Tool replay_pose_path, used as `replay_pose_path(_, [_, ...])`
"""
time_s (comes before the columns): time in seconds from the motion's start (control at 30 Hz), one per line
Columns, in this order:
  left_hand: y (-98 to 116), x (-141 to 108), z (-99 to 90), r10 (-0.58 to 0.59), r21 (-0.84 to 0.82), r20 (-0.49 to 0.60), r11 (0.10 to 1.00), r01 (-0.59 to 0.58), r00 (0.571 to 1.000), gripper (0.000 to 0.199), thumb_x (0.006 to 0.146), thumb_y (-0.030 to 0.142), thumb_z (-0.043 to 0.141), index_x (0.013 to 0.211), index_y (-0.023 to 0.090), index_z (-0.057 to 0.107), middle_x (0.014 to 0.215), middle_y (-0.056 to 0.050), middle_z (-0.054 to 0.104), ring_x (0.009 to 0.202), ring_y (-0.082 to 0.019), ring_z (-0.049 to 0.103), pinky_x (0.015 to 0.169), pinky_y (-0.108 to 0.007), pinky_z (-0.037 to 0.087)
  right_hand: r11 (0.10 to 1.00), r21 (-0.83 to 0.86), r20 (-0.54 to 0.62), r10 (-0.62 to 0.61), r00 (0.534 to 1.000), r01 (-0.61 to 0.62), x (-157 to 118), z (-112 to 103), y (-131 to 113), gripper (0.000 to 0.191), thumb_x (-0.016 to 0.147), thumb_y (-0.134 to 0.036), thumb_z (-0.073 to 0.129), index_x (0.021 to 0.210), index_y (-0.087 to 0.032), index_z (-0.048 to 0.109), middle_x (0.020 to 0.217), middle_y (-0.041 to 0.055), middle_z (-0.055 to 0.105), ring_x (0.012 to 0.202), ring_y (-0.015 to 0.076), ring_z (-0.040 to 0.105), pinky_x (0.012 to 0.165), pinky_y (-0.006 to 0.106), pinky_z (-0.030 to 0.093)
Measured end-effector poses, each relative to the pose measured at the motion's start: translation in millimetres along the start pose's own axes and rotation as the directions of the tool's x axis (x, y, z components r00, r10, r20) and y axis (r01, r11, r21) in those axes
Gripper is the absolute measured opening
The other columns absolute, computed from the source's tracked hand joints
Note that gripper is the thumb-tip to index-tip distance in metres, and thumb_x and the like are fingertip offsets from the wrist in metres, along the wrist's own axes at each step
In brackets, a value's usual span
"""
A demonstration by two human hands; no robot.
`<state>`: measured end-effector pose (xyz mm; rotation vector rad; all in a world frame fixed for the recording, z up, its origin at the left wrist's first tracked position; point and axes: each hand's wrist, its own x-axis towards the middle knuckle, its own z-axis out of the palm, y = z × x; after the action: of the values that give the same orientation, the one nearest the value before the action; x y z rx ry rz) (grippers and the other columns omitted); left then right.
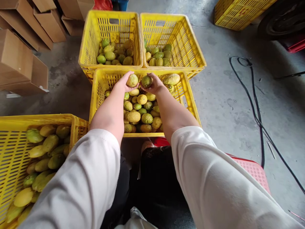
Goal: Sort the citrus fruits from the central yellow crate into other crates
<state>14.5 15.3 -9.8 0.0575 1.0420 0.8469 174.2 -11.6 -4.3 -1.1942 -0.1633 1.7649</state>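
- Grips closed on one fruit apiece, the left hand (124, 84) holds a yellowish-green fruit (132, 80) and the right hand (155, 84) a darker green fruit (146, 81), fingertips nearly meeting over the middle crate (143, 135).
- At far left, cardboard boxes (17, 58) crowd the floor (214, 95) behind the left crate (40, 117), where longer fruits (50, 143) lie heaped.
- Beyond the hands, the back-left crate (89, 38) carries a low pile (109, 56), its slatted walls rising well above.
- At center, loose fruits (132, 116) in mixed yellow and green spread across the middle crate; two are in hand, many more lie below.
- To the right, the back-right crate (183, 44) holds a smaller, mostly green group (159, 54) toward its left side.
- Past the sleeves, a red stool (252, 173) and looping black cable (254, 105) sit on scuffed gray ground, with another yellow crate (240, 12) and a dark wheel (281, 22) behind.
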Motion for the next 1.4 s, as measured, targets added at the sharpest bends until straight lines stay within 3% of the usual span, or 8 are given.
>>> replay_pose_path(0.17, [0.2, -11.1, -0.1, 0.035, -0.026, -0.082, 0.999, -0.038, 0.996, 0.019, 0.090, 0.037, 0.072, 0.087, 0.022, 0.060, 0.078, -0.003, 0.061, 0.082, -0.020, 0.070, 0.072, -0.028, 0.064, 0.998, 0.032, 0.024, 0.048, 0.999, -0.048, -7.4, 4.7, -4.1, 0.033, 0.107, -0.048, 0.056, 0.099, -0.016, 0.055, 0.083, 0.0033, 0.058, 0.082, 0.0139, 0.059, 0.048, 0.013, 0.046])
replay_pose_path(0.3, [1.7, -17.7, 0.4, 0.056, -0.100, -0.074, 0.993, -0.063, 0.996, 0.025, 0.099, 0.042, 0.051, 0.093, 0.020, 0.062, 0.092, -0.008, 0.065, 0.100, -0.026, 0.071, 0.076, -0.034, 0.065, 1.000, 0.030, -0.013, -0.002, 1.000, 0.002, -6.5, 4.4, -2.2, 0.044, 0.108, -0.061, 0.046, 0.099, -0.019, 0.054, 0.081, 0.0037, 0.058, 0.082, 0.0172, 0.060, 0.052, 0.019, 0.052])
replay_pose_path(0.43, [2.3, -19.7, 1.5, 0.051, -0.205, -0.026, 0.977, -0.055, 0.998, 0.026, 0.100, 0.041, 0.048, 0.106, 0.021, 0.064, 0.099, -0.009, 0.067, 0.104, -0.024, 0.071, 0.075, -0.030, 0.065, 0.996, 0.071, 0.054, -0.063, 0.997, 0.060, -1.8, 0.0, 0.7, 0.039, 0.112, -0.042, 0.024, 0.110, -0.018, 0.054, 0.090, 0.0057, 0.065, 0.091, 0.0192, 0.063, 0.066, 0.030, 0.061])
replay_pose_path(0.57, [2.9, -17.9, 4.1, -0.008, -0.226, 0.039, 0.974, 0.017, 0.999, 0.032, 0.094, 0.046, 0.067, 0.115, 0.022, 0.064, 0.105, -0.010, 0.065, 0.101, -0.023, 0.073, 0.063, -0.019, 0.059, 0.995, 0.095, 0.055, -0.047, 0.997, 0.042, 2.1, -2.8, 1.8, 0.025, 0.108, -0.038, 0.046, 0.116, -0.017, 0.055, 0.094, 0.0053, 0.066, 0.092, 0.0196, 0.065, 0.070, 0.033, 0.064])
replay_pose_path(0.8, [2.1, -12.3, 3.3, 0.007, -0.169, -0.038, 0.985, -0.013, 0.999, 0.038, 0.089, 0.053, 0.073, 0.114, 0.025, 0.065, 0.104, -0.006, 0.062, 0.095, -0.021, 0.073, 0.051, -0.016, 0.051, 0.999, 0.038, 0.045, -0.014, 0.999, 0.012, 5.7, -0.4, 1.5, 0.020, 0.103, -0.040, 0.062, 0.098, -0.021, 0.057, 0.082, 0.0012, 0.061, 0.080, 0.0158, 0.060, 0.058, 0.022, 0.058])
replay_pose_path(0.97, [2.6, -16.3, 2.0, -0.010, -0.110, 0.000, 0.994, 0.010, 1.000, 0.036, 0.089, 0.053, 0.069, 0.108, 0.023, 0.066, 0.087, -0.005, 0.060, 0.070, -0.015, 0.067, 0.041, -0.014, 0.040, 0.999, -0.049, 0.080, 0.012, 0.997, -0.008, 4.1, -4.4, 1.6, 0.017, 0.101, -0.039, 0.057, 0.103, -0.023, 0.055, 0.086, 0.0019, 0.063, 0.089, 0.0201, 0.060, 0.073, 0.037, 0.061])
replay_pose_path(1.2, [-1.7, -28.7, 5.9, 0.110, -0.283, 0.036, 0.954, -0.096, 0.993, 0.032, 0.101, 0.043, 0.041, 0.114, 0.022, 0.061, 0.098, -0.008, 0.064, 0.099, -0.023, 0.069, 0.070, -0.028, 0.064, 0.999, 0.015, 0.142, -0.032, 0.989, 0.030, -0.1, -1.8, 2.4, 0.020, 0.105, -0.039, 0.044, 0.103, -0.021, 0.053, 0.083, 0.0021, 0.062, 0.094, 0.0205, 0.061, 0.083, 0.040, 0.060])
replay_pose_path(1.4, [-2.1, -25.6, 7.5, 0.070, -0.261, 0.045, 0.964, -0.056, 0.996, 0.031, 0.098, 0.042, 0.060, 0.120, 0.020, 0.063, 0.105, -0.010, 0.067, 0.111, -0.025, 0.071, 0.076, -0.023, 0.063, 0.998, 0.048, 0.104, -0.036, 0.994, 0.032, -0.5, 1.9, -1.2, 0.030, 0.109, -0.047, 0.051, 0.091, -0.024, 0.055, 0.077, -0.0009, 0.063, 0.082, 0.0140, 0.063, 0.071, 0.023, 0.062])
